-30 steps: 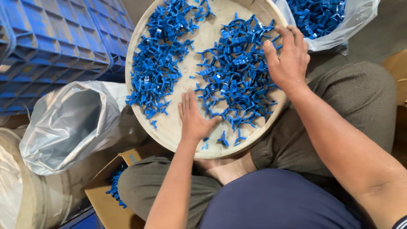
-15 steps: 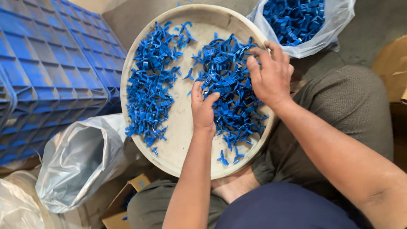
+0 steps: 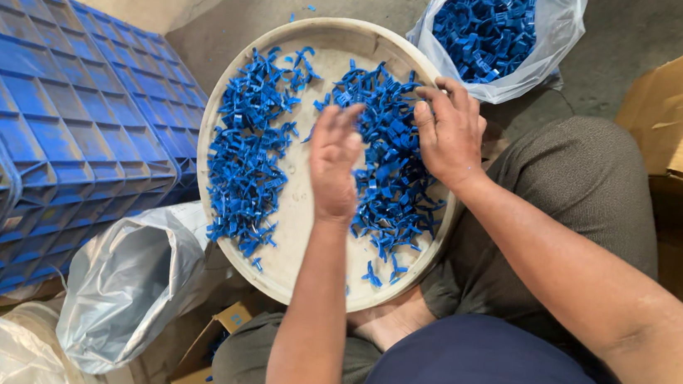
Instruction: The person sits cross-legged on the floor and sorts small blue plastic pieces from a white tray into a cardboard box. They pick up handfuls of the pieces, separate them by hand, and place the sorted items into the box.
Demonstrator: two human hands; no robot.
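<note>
Both hands sort blue clips [image 3: 249,158] inside tray rim [image 3: 219,92].

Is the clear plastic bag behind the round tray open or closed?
Open: the bag has its mouth spread wide, showing the blue plastic pieces heaped inside.

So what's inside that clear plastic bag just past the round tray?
The clear bag holds a heap of small blue plastic pieces, the same kind as those on the round tray. Only the top layer shows through its open mouth; what lies deeper is covered.
</note>
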